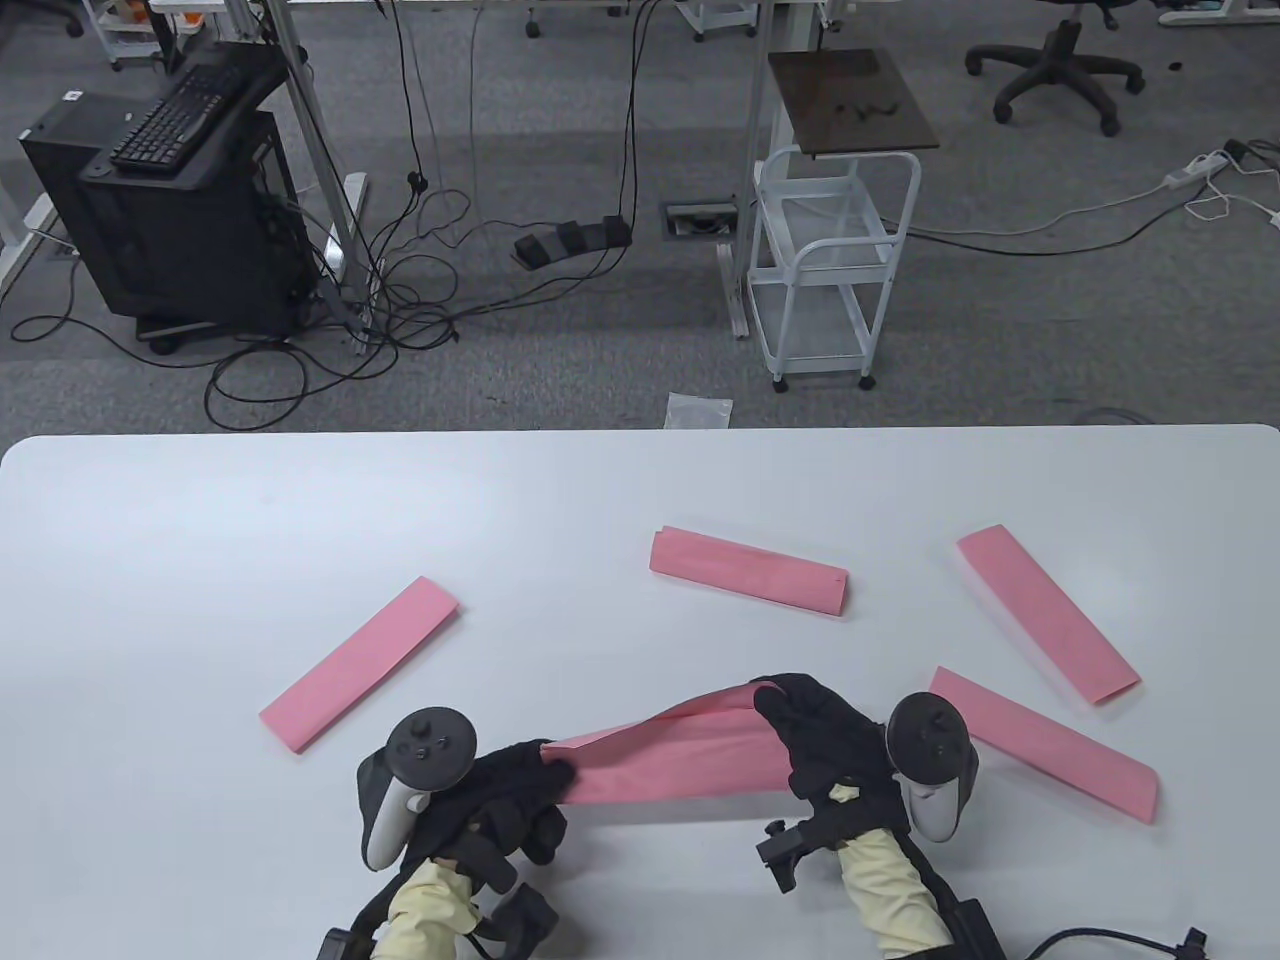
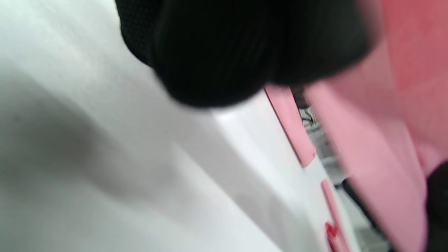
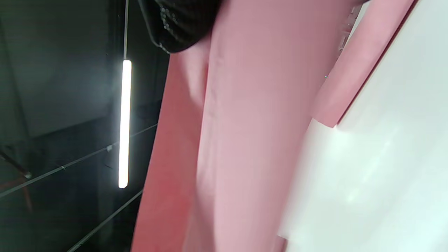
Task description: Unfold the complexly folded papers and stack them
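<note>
A pink folded paper (image 1: 680, 755) is stretched between both hands a little above the white table (image 1: 200, 560), near its front edge. My left hand (image 1: 520, 790) grips its left end and my right hand (image 1: 805, 725) grips its right end. The paper's upper fold is partly opened. The same paper fills the right of the left wrist view (image 2: 378, 140) and the middle of the right wrist view (image 3: 245, 140). Several other folded pink papers lie flat on the table: one at the left (image 1: 360, 663), one in the middle (image 1: 750, 571), two at the right (image 1: 1045, 614) (image 1: 1045, 745).
The table's far edge runs across the middle of the table view. Beyond it on the floor stand a white cart (image 1: 820, 270), a black computer stand (image 1: 170, 200), cables and an office chair (image 1: 1055, 60). A small plastic bag (image 1: 698, 410) lies on the floor.
</note>
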Available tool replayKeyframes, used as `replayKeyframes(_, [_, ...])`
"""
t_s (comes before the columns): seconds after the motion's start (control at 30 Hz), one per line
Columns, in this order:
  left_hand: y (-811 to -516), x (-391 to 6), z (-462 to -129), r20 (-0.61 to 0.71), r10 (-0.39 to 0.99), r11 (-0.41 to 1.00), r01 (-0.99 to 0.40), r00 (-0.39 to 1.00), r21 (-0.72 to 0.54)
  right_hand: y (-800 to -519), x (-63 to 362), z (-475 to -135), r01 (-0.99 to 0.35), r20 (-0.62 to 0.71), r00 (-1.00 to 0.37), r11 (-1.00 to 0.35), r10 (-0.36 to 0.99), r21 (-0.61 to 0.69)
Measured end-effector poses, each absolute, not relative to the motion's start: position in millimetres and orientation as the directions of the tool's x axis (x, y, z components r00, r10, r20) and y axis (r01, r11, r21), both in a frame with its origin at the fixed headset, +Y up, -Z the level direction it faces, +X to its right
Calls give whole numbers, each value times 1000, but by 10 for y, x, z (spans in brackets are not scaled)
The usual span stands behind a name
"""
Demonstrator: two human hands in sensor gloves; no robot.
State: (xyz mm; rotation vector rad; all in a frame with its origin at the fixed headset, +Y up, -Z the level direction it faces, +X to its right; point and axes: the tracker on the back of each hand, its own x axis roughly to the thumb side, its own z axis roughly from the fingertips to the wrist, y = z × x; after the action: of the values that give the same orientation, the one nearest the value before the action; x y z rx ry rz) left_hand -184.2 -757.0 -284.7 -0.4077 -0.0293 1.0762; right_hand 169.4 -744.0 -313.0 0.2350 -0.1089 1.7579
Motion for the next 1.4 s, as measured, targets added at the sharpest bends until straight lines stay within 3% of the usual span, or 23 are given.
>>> replayKeyframes(0.07, [-7603,-1841,-2824,-206,888,312,-867,412,-390,-7430,1674,-3128,-980,233,-170,-189,958,63])
replayKeyframes(0.2, [-7673,-1858,-2786,-279,949,32,-926,146,-375,-7409,1627,-3110,-981,275,-138,-170,952,96])
replayKeyframes(0.33, [-7703,-1865,-2750,-327,944,-60,-956,39,-287,-7396,1576,-3102,-974,302,-137,-184,943,134])
replayKeyframes(0.53, [-7677,-1858,-2756,-311,946,19,-974,90,-225,-7419,1565,-3115,-978,287,-133,-173,949,118])
replayKeyframes(0.77, [-7399,-1722,-2698,10,948,308,-910,318,-279,-7394,1775,-3337,-997,114,-82,-80,990,-20])
replayKeyframes(1.0, [-7426,-1722,-2651,257,876,467,-851,408,-241,-7353,1804,-3663,-982,-127,-146,-128,981,137])
replayKeyframes(1.13, [-7424,-1788,-2685,277,820,555,-815,501,-167,-7305,1749,-3771,-965,-137,-232,-210,963,156])
replayKeyframes(1.4, [-7422,-1833,-2681,250,869,476,-857,426,-196,-7262,1656,-3930,-957,-169,-236,-198,957,214])
